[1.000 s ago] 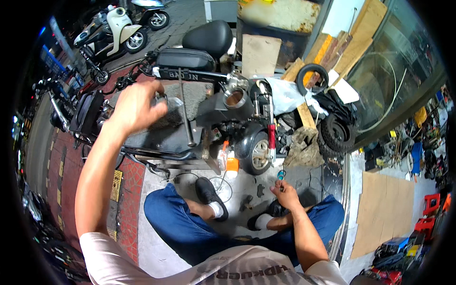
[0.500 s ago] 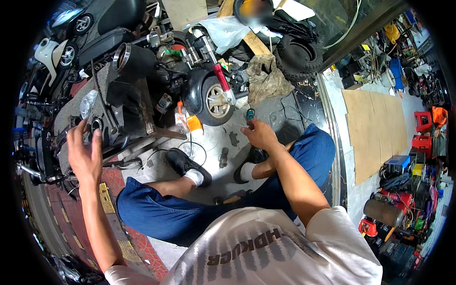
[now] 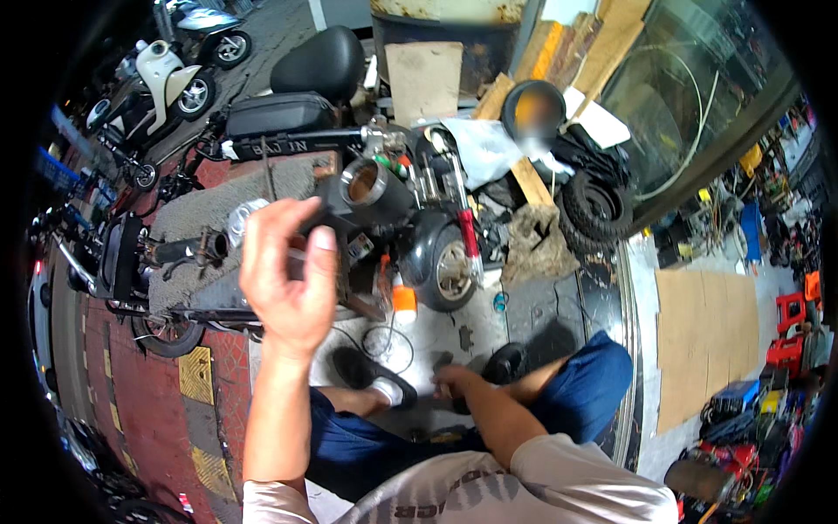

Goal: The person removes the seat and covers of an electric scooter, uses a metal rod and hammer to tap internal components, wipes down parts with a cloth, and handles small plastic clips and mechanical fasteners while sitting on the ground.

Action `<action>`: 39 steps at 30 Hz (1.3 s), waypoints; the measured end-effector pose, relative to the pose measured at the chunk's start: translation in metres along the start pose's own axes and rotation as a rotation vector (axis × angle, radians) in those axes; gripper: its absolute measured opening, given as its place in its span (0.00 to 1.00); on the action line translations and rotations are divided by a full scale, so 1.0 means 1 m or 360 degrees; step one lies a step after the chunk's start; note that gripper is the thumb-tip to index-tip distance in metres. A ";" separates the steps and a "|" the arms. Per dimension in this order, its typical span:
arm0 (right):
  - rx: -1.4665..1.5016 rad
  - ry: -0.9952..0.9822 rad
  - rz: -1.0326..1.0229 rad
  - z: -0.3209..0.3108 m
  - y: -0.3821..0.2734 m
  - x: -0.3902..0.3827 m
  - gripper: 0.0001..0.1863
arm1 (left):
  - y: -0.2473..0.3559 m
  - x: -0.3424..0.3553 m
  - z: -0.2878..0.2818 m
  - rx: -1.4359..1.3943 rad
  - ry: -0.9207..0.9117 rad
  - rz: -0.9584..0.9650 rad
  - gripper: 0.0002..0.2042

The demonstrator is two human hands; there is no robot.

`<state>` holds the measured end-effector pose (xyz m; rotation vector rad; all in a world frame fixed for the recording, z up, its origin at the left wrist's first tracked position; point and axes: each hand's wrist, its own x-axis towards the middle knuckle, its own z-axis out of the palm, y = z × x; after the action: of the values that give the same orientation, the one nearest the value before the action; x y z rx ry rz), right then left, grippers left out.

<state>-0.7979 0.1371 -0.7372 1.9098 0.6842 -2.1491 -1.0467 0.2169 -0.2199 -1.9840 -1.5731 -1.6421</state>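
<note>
My left hand (image 3: 292, 266) is raised with fingers curved and apart over the near side of a carpet-topped bench (image 3: 201, 196), beside a clear plastic bag (image 3: 243, 212). Right of it sits a black housing with a round metal bore (image 3: 365, 185). A small scooter wheel (image 3: 449, 275) with a red-and-silver fork (image 3: 471, 244) stands beyond it. My right hand (image 3: 451, 382) is low between my legs near the floor; its fingers are small and blurred, so what they hold cannot be made out. An orange-and-white bottle (image 3: 403, 303) and a teal ring-like object (image 3: 500, 302) lie on the floor.
Parked scooters (image 3: 166, 83) stand at the upper left. Wooden boards (image 3: 594, 52), spare tyres (image 3: 594, 210) and a glass panel (image 3: 681, 122) are at the upper right. A cardboard sheet (image 3: 707, 349), red stools (image 3: 790, 314) and piled tools (image 3: 724, 463) line the right side.
My left hand has moved rightward across the bench since half a second ago. My right hand has dropped from near the teal object to low between my legs. The view has shifted.
</note>
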 end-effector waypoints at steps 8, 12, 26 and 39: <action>0.0448 0.0310 -0.0314 -0.009 -0.009 -0.041 0.20 | -0.009 0.021 0.021 0.0001 -0.0047 0.0040 0.16; 0.0772 -0.0002 -0.0662 -0.036 -0.066 -0.170 0.13 | -0.004 0.021 0.019 -0.0011 -0.0157 -0.0126 0.17; -0.1601 0.1197 -0.2745 -0.029 -0.285 -0.619 0.17 | -0.002 0.022 0.015 -0.0103 -0.0188 -0.0209 0.16; -0.2400 0.1305 -0.2619 0.023 -0.310 -0.649 0.15 | -0.005 0.024 0.013 -0.0112 -0.0214 -0.0207 0.17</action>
<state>-0.8512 0.2931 -0.0366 0.9190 3.2663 0.0412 -1.0452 0.2425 -0.2095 -2.1092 -1.7483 -1.6630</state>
